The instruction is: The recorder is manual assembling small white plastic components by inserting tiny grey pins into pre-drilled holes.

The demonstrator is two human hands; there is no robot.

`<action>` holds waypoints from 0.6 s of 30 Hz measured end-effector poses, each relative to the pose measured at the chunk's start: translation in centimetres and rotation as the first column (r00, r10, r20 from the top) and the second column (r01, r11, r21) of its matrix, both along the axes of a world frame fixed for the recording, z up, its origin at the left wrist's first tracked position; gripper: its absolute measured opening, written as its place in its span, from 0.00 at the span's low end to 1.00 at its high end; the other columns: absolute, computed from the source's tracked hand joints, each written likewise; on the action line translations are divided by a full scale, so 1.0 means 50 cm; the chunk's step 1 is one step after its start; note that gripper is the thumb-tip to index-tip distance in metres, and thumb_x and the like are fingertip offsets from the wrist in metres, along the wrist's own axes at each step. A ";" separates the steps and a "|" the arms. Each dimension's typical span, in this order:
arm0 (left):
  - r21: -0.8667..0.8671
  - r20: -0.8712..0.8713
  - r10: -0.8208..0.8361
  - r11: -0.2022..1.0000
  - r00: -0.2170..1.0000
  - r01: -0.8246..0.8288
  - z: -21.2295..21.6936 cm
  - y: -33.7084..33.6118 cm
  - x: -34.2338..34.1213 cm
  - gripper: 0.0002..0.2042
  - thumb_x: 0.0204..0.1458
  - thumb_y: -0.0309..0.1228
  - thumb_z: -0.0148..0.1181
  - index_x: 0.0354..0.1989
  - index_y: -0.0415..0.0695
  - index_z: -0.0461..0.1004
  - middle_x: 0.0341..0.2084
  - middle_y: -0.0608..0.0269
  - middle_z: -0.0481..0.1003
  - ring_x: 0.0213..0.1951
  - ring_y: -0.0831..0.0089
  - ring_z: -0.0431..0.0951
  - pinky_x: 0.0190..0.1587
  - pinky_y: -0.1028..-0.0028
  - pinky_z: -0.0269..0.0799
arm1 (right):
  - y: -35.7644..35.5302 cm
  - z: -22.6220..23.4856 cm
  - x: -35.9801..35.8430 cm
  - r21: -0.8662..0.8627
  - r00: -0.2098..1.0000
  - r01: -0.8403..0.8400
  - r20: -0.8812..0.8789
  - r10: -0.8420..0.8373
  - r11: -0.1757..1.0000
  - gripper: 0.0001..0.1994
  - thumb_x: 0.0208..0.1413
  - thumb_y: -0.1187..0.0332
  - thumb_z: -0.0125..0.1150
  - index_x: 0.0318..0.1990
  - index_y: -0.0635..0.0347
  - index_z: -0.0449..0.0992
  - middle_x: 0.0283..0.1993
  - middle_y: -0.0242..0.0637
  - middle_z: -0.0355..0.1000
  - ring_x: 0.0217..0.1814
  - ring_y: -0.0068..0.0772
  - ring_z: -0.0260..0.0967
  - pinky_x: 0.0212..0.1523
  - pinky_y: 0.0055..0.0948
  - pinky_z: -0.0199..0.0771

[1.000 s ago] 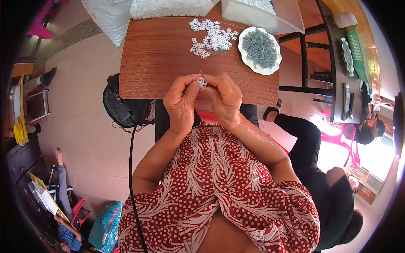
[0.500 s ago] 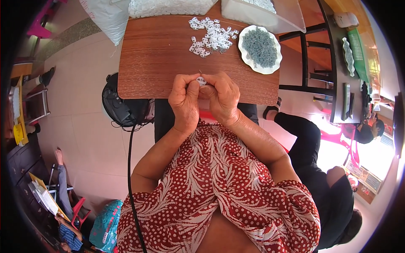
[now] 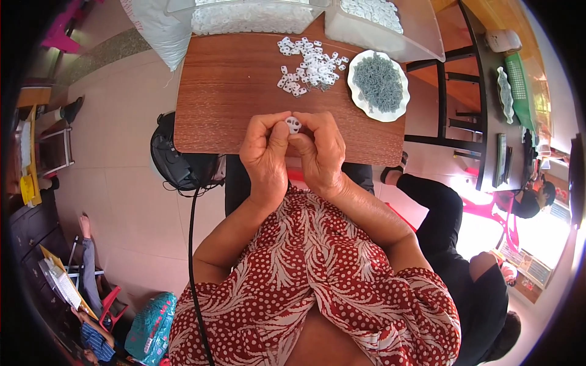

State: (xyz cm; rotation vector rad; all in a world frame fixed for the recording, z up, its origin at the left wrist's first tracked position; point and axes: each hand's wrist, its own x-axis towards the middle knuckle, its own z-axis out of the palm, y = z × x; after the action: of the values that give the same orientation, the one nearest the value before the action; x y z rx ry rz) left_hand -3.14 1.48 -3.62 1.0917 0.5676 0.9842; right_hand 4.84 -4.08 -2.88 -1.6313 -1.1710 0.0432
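Observation:
A small white plastic piece with holes (image 3: 293,125) is pinched between both my hands, above the near part of the brown wooden table (image 3: 226,91). My left hand (image 3: 266,152) grips its left side with thumb and forefinger. From the right, my right hand (image 3: 320,149) pinches the same piece, fingers curled. Beyond the hands lies a loose heap of similar white pieces (image 3: 317,67). To its right, a white scalloped plate (image 3: 400,110) carries a pile of small grey metal pins or screws (image 3: 378,79). Whether a pin sits in the held piece cannot be seen.
Two clear plastic bins (image 3: 256,21) (image 3: 366,36) of white pieces stand at the table's far edge. A white sack (image 3: 162,36) leans at the far left. A black bag (image 3: 174,155) sits below the left edge; a black cable (image 3: 191,244) runs beside my left arm. Someone in black sits at right.
The view has tilted slightly, so the table appears lower. A thin pin tip that stuck up above the white piece no longer shows. Both hands still pinch the piece.

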 end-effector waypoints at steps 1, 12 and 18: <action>0.034 0.002 0.008 0.999 1.000 -0.008 0.010 -0.001 0.000 0.06 0.57 0.26 0.49 0.38 0.37 0.69 0.30 0.70 0.68 0.33 0.87 0.66 0.36 0.86 0.64 | 0.002 0.007 0.000 0.032 1.000 0.016 0.007 -0.016 0.999 0.13 0.43 0.78 0.60 0.39 0.66 0.70 0.31 0.39 0.68 0.31 0.38 0.64 0.29 0.29 0.66; 0.236 0.022 0.105 0.966 0.994 -0.107 0.027 -0.010 0.006 0.07 0.57 0.28 0.49 0.37 0.37 0.68 0.28 0.67 0.67 0.30 0.82 0.64 0.33 0.83 0.62 | 0.005 0.039 0.018 0.137 0.984 -0.075 0.171 0.051 0.988 0.13 0.43 0.78 0.60 0.39 0.67 0.69 0.27 0.40 0.67 0.25 0.37 0.63 0.23 0.30 0.64; 0.282 -0.013 0.119 0.953 0.993 -0.111 0.014 -0.005 0.008 0.06 0.57 0.28 0.48 0.36 0.37 0.68 0.27 0.66 0.67 0.29 0.81 0.65 0.32 0.82 0.63 | 0.006 0.025 0.023 0.127 0.978 -0.085 0.198 0.059 0.988 0.13 0.42 0.79 0.60 0.38 0.67 0.69 0.26 0.40 0.67 0.23 0.37 0.63 0.22 0.30 0.63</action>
State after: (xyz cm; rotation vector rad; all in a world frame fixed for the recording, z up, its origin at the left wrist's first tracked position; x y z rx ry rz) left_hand -2.75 1.22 -2.91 1.3394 0.5304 1.1776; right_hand 6.01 -3.80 -1.64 -1.4978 -1.3524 -0.1492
